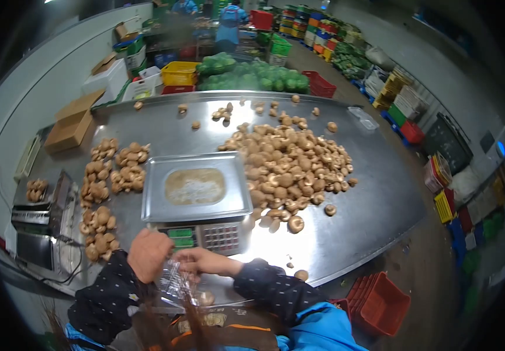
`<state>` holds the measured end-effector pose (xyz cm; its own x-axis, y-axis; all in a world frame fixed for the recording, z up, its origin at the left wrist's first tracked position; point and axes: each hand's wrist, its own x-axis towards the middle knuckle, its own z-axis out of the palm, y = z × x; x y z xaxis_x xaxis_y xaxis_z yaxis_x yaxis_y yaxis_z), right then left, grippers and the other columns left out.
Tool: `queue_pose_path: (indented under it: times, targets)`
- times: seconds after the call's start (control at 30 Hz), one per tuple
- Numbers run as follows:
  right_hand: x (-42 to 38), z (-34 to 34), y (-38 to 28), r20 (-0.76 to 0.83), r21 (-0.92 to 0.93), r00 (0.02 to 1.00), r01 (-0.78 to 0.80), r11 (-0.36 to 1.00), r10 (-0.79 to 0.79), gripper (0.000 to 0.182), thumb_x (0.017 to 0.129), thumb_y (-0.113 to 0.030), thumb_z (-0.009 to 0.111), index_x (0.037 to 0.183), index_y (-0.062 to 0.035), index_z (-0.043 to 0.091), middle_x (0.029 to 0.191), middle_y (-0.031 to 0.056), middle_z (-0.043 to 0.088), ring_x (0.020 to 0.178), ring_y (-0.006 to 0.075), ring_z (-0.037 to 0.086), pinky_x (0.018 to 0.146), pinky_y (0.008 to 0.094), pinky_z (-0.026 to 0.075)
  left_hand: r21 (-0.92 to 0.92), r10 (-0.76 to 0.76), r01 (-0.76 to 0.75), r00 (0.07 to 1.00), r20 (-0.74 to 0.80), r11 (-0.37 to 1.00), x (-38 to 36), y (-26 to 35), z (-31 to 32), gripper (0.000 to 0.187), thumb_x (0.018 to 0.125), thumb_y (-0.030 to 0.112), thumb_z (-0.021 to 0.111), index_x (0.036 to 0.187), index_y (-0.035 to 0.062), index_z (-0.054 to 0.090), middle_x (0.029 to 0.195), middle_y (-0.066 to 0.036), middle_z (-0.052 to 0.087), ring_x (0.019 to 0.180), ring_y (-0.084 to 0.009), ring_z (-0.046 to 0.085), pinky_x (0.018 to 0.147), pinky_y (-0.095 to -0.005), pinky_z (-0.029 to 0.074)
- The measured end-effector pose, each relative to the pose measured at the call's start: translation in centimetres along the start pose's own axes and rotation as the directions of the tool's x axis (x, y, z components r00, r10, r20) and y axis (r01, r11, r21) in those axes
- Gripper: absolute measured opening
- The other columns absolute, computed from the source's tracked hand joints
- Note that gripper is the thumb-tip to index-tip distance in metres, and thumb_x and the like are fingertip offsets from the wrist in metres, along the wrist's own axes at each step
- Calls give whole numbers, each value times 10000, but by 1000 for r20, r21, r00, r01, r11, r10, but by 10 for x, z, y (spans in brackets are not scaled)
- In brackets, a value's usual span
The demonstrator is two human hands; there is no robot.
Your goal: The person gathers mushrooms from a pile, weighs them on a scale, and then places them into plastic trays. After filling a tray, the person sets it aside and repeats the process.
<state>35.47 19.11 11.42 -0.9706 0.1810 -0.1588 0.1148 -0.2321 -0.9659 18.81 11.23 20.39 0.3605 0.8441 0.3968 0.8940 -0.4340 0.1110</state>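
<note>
1. A person stands at the near edge of a large steel worktop (pixel 375 199), seen from a camera on their head looking down at both hands.
2. The left hand (pixel 149 254) and the right hand (pixel 206 261) are close together at the near edge, both wearing dark dotted sleeves.
3. Between them is a clear plastic bag (pixel 176 282), crinkled and hanging just below the hands.
4. The left hand's fingers are curled shut on the bag's top edge. The right hand's fingers pinch the bag from the other side.
5. A mushroom (pixel 206 298) shows just beside the lower part of the bag; whether it is inside the bag cannot be told.
6. Just beyond the hands, near the middle of the near edge, sits a weighing scale (pixel 206 234) with a green display and a keypad facing the person.
7. The scale pan (pixel 196 186) is a steel tray with a pale smear in its middle.
8. A large pile of brown mushrooms (pixel 290 164) lies to the right of the scale, spreading toward the far edge.
9. Smaller mushroom heaps (pixel 109 181) lie to the left of the scale, along the left side of the worktop.
10. A single loose mushroom (pixel 301 275) lies at the near edge, right of the right forearm.
11. A red crate (pixel 381 304) stands on the floor beyond the near right corner.
12. Past the far edge are green vegetables (pixel 252 75), a yellow crate (pixel 179 73) and another person (pixel 229 23) in blue, well apart.
</note>
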Motion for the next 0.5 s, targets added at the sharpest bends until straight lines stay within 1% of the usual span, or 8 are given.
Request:
queue_pose_path:
  times: [0.07,0.13,0.17,0.23,0.33,0.4,0.47,0.5]
  targets:
    - [-63,-44,6,-139,86,986,-85,993,96,275,911,-110,457,1180,-75,504,914,64,632,740,165,647,630,269,534,-94,54,-66,991,-125,993,61,39,13,381,586,41,679,952,45,572,921,-121,569,881,-298,553,756,-380,421]
    - [-139,-98,-3,-413,112,911,76,991,-23,291,906,-106,460,1189,-51,494,952,93,635,773,184,657,640,272,549,-216,-23,-10,988,-152,976,114,72,22,465,627,51,700,1063,35,538,1059,-163,537,981,-337,522,837,-396,419]
    - [-174,-134,5,-684,55,724,178,982,-93,312,901,-120,477,1198,-23,480,934,113,647,754,199,663,618,278,551,-218,-21,-14,988,-155,976,132,79,36,465,627,51,700,1063,35,538,1059,-163,537,981,-337,522,837,-396,419]
    - [-267,-225,24,-920,39,391,38,999,21,334,892,-99,471,1220,-37,459,871,132,661,697,222,667,596,299,549,-480,-132,67,986,-103,875,163,92,73,527,664,75,712,1141,28,494,1111,-183,518,1031,-360,506,890,-400,409]
    - [-403,-317,57,-993,51,-102,23,998,54,286,864,-5,429,1145,-22,480,853,160,655,599,231,647,482,297,508,-617,-193,265,964,182,741,187,105,112,549,677,67,707,1170,20,470,1109,-187,522,1045,-368,505,914,-391,406]
    - [-504,-393,144,-976,36,-202,233,972,85,266,851,6,439,1107,-17,505,794,164,648,535,239,629,448,299,493,-607,-219,339,939,265,719,191,106,129,561,686,71,708,1188,21,462,1109,-187,525,1035,-361,517,897,-383,419]
    - [-538,-430,161,-871,167,-487,-422,891,-67,269,818,29,437,1069,1,528,712,146,624,502,247,617,419,317,482,-622,-268,432,900,343,653,191,101,143,566,687,94,715,1190,27,465,1089,-189,532,1011,-363,529,869,-380,435]
    - [-535,-445,149,-874,155,-480,-418,895,-74,269,818,29,437,1069,1,528,712,146,624,502,247,617,419,317,482,-549,-273,442,890,364,710,189,94,149,566,686,107,720,1187,31,469,1070,-186,540,992,-358,540,851,-378,444]
